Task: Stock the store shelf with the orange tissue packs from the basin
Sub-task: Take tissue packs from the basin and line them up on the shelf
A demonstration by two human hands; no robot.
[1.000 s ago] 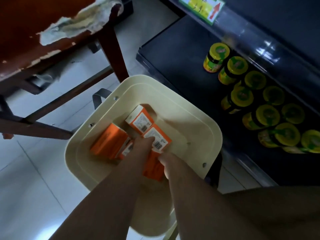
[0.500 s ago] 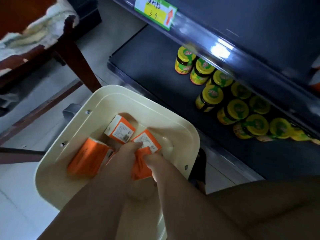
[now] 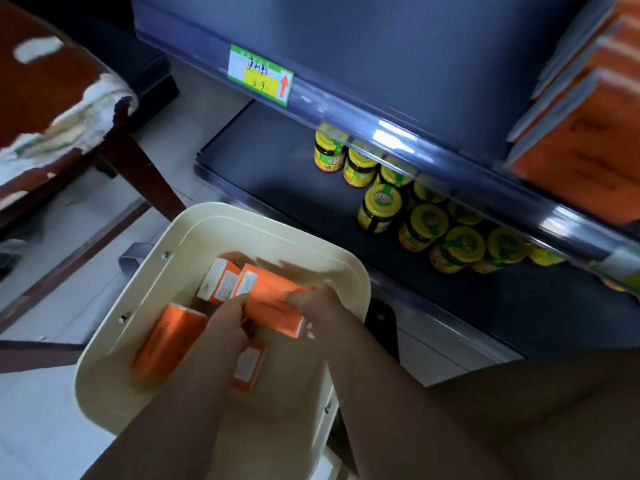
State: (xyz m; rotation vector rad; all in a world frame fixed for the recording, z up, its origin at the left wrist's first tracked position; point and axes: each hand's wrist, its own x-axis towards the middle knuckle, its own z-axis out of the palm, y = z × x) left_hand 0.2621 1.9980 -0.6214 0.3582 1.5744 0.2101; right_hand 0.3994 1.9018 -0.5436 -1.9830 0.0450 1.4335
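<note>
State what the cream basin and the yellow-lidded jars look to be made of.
Cream square basin: likely moulded plastic, smooth and matt, with rounded corners and a stepped rim. Yellow-lidded jars: probably glass, their dark sides glossy; the material of the yellow lids cannot be told.

Packs [image 3: 221, 285] lie in the basin [image 3: 145, 292] on the floor, chair [image 3: 59, 109] to its left, jars [image 3: 381, 209] on the shelf [image 3: 277, 174] behind-right.

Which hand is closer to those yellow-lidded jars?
Right. The right hand is in the basin on the side toward the jars; the left hand is farther away.
</note>
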